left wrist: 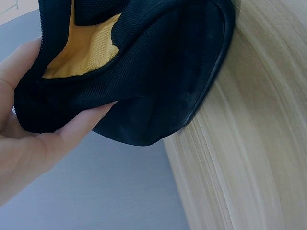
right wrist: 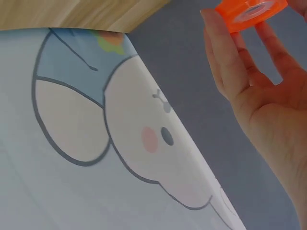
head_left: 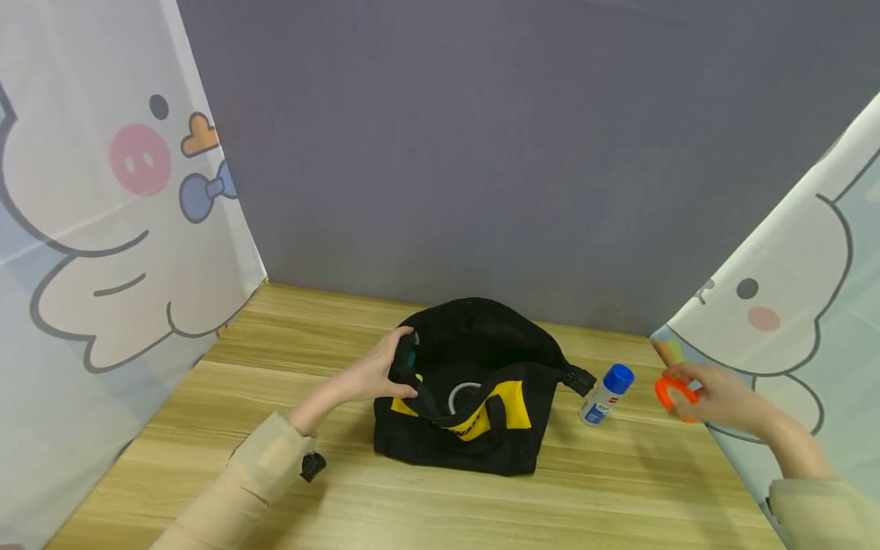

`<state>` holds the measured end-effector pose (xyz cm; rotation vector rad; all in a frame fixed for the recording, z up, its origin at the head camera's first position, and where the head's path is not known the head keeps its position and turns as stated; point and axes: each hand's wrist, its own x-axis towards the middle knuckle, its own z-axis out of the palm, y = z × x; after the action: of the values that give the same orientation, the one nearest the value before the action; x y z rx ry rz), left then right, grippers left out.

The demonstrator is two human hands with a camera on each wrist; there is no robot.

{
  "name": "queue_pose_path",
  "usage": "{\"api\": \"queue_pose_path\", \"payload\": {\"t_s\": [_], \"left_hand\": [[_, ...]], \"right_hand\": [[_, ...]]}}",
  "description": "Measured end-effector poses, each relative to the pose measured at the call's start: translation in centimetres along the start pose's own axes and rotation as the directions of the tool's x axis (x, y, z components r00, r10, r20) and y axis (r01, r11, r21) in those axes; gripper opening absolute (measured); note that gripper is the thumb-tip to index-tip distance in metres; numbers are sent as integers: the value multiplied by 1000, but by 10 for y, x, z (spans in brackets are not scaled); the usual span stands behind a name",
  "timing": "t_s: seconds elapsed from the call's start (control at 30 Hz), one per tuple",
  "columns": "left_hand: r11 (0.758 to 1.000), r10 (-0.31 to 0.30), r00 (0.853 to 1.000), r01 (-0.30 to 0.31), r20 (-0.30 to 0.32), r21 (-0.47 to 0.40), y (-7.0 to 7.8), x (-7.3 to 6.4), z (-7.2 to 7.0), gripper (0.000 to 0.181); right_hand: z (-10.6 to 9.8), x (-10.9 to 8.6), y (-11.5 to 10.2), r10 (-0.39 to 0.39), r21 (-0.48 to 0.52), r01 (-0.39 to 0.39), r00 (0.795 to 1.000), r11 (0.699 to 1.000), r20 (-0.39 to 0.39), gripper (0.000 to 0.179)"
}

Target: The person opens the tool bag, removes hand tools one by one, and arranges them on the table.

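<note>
A black and yellow tool bag [head_left: 454, 451] stands on the table with its top gaping. My left hand [head_left: 374, 374] grips the left end of its rim, thumb on one side and fingers on the other; in the left wrist view the hand [left wrist: 43, 143] pinches the dark fabric [left wrist: 153, 76]. Inside the bag a white ring [head_left: 451, 399] shows, along with a partly hidden teal item. Off to the right, my right hand [head_left: 722, 401] holds an orange ring-shaped thing [head_left: 661, 392] above the table, between thumb and fingers. The right wrist view has this orange ring [right wrist: 235, 21] at its top edge.
A white can with a blue cap [head_left: 619, 378] stands right of the bag, between it and my right hand. A grey backdrop [head_left: 467, 168] rises behind the wooden table [head_left: 330, 496]. Cartoon-printed sheets [head_left: 62, 321] flank both sides.
</note>
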<state>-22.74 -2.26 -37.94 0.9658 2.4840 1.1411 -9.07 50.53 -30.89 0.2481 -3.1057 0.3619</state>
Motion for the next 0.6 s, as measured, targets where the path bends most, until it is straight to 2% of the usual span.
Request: {"api": "queue_pose_path", "payload": {"t_s": [0.13,0.33,0.6], "left_hand": [[1000,1,1000,-1,-6,0,0,0,1,101],[1000,4,1000,-4,-7,-11,0,-1,1,102],[1000,13,1000,-13,-8,-16,1,-2,0,102]], "right_hand": [[9,-1,3,13,6,-13,1000,1000,2,51],[20,0,3,62,21,-63,997,998,49,56],[30,2,3,48,66,-55,994,996,95,56]]}}
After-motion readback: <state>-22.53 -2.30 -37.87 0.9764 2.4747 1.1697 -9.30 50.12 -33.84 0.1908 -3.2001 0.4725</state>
